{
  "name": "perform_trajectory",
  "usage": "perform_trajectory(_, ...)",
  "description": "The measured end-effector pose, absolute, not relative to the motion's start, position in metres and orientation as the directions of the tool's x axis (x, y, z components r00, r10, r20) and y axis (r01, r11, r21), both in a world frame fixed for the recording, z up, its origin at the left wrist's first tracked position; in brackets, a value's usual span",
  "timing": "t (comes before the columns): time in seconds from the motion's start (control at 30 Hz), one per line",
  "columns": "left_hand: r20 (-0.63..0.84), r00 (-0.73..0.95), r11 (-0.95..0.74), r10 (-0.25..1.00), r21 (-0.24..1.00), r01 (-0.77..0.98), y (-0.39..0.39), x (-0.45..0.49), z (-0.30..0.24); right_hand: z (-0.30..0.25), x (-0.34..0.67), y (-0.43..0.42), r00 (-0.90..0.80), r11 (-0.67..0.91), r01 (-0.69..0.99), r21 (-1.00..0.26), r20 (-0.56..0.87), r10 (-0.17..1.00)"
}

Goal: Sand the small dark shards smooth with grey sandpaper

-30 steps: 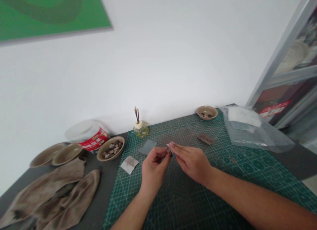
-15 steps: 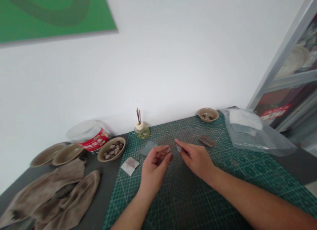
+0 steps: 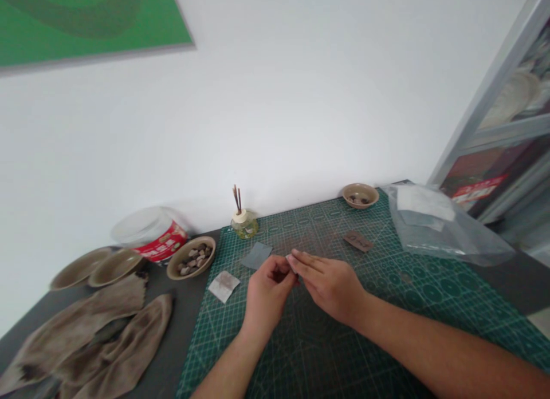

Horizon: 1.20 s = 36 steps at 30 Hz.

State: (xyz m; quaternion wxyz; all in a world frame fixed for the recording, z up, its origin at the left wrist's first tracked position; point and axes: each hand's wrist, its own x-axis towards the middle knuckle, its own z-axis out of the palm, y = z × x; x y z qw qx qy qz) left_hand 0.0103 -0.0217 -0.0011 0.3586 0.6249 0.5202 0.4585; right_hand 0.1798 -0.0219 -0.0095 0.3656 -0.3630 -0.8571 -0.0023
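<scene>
Head view, pebbles (image 3: 193,260) in bowl (image 3: 176,271), left hand (image 3: 270,290), right hand (image 3: 329,290), both pinching pale chip (image 3: 290,261)

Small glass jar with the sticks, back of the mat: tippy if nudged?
Probably fairly stable: the glass jar is squat, and its yellowish contents likely add weight low down. The thin sticks look loose and may shift. Glass could chip if knocked over.

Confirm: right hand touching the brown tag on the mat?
Apart. The head view shows the right hand below and clear of the brown tag, with bare green cutting mat visible between them.
</scene>
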Motion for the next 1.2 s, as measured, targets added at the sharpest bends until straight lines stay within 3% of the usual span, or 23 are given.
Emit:
perform_trajectory(0.2,0.174,-0.01,-0.169,0.985,0.966,0.195,-0.024,0.012,0.0,-0.011,0.181,-0.019,-0.449,0.728,0.643,-0.238,0.654,0.609)
perform_trajectory(0.73,0.231,0.005,-0.222,0.973,0.928,0.298,-0.027,0.011,-0.003,-0.011,0.181,-0.022,-0.467,0.751,0.634,-0.183,0.684,0.561)
perform_trajectory(0.9,0.213,-0.007,-0.206,0.977,0.953,0.22,-0.028,0.013,0.001,-0.007,0.181,-0.025,-0.412,0.732,0.615,-0.293,0.673,0.615)
perform_trajectory(1.1,0.237,-0.026,-0.233,0.971,0.967,0.108,-0.028,0.015,0.006,-0.007,0.188,-0.015,-0.329,0.616,0.533,-0.58,0.529,0.782)
perform_trajectory(1.2,0.208,-0.022,-0.207,0.978,0.977,0.045,-0.025,0.016,0.003,-0.005,0.19,-0.012,-0.239,0.578,0.53,-0.621,0.545,0.804)
